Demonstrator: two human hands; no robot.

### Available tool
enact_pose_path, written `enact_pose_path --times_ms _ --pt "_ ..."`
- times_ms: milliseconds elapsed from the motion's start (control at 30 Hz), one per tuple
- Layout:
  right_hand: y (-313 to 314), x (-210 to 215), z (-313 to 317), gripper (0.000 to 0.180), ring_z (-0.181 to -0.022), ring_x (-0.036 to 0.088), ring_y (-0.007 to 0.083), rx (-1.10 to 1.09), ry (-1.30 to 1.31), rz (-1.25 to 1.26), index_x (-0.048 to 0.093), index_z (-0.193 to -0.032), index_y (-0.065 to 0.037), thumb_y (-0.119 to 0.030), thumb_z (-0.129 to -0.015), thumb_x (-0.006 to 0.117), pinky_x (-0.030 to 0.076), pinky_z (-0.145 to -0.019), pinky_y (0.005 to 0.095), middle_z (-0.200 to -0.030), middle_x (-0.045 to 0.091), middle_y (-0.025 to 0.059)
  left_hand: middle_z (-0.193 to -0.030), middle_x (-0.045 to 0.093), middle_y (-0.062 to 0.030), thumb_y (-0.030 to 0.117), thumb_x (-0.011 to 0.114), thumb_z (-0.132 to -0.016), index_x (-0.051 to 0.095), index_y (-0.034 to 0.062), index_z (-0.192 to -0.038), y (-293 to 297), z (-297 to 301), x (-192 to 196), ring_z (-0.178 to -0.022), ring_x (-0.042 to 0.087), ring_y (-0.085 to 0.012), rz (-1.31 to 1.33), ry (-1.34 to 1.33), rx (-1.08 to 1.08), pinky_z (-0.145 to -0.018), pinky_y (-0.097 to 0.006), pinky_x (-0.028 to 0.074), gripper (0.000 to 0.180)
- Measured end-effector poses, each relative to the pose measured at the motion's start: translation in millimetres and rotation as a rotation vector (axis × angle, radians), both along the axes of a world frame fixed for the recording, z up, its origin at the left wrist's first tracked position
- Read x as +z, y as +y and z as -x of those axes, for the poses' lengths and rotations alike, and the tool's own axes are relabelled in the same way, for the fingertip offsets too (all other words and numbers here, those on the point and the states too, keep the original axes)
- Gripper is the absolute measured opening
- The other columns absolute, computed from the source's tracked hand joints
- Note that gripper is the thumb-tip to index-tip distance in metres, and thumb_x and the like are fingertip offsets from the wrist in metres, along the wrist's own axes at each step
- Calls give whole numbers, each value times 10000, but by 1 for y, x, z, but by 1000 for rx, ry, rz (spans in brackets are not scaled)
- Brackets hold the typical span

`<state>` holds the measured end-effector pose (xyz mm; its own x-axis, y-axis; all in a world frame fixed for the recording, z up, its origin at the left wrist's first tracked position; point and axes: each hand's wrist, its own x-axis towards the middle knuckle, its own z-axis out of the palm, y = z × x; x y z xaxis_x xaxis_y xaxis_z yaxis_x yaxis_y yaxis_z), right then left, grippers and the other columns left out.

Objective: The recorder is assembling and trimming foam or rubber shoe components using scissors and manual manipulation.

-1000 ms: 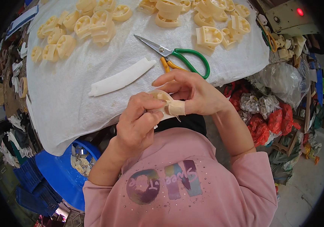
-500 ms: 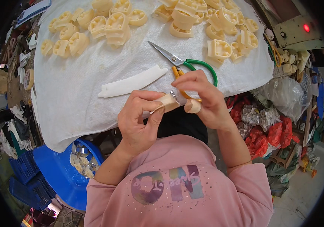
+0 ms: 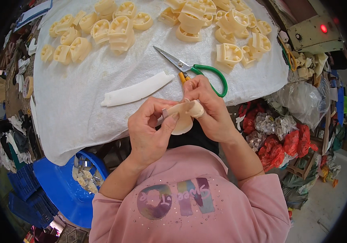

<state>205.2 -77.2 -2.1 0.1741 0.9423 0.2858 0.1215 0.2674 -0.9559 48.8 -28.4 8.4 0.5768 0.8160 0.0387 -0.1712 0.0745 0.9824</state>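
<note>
Between my two hands is a thin cream curved piece, its rounded lower part hanging below my fingers. My left hand pinches its left side between thumb and fingers; a small greyish bit shows by those fingertips. My right hand, its thumb wrapped in pale tape, grips the upper right end with fingers closed. Just beyond lie scissors with green handles, and orange-yellow handles of what looks like another tool, partly hidden by my right hand. A white curved strip lies flat to the left.
Stacks of cream moulded ring-like parts stand along the far side of the white-covered table, in left and right groups. A blue basin with small pieces sits lower left. Red plastic bags lie at the right.
My right hand has come left and closed on the cream piece, which both hands now hold. The piece has turned so its broad curved face shows. The view has shifted slightly.
</note>
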Motion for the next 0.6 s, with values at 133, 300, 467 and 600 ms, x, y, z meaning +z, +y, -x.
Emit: enact_pose_path --times_ms 133,300,467,600 --pt "-1 6 7 135 -797 433 208 -138 -228 -19 493 -764 -23 -108 -829 575 363 -723 325 -823 448 74 -971 590 -126 24 584 -858 531 -39 -917 -3 -2 1 -877 584 -129 1 -13 -42 -771 -259 489 101" --pt "0 -2 9 164 -760 424 99 -45 372 161 493 -773 -23 -146 -873 534 363 -677 249 -827 464 15 -972 597 -110 32 590 -857 535 -49 -920 -3 -1 2 -858 585 -117 65 33 -92 -768 -262 493 116" --pt "-3 3 -4 149 -810 489 88 -219 493 96 525 -933 -39 -187 -919 519 412 -742 240 -905 520 5 -1029 594 -130 42 620 -841 556 -38 -932 5 3 -4 -1004 561 -190 114 -26 -36 -877 -309 446 136" --pt "-9 5 -11 239 -863 539 106 -108 361 298 542 -1086 -22 -196 -923 527 448 -778 257 -986 560 37 -1130 553 -155 23 688 -751 615 32 -828 12 5 2 -1209 439 -331 -333 118 68 -990 -399 359 107"
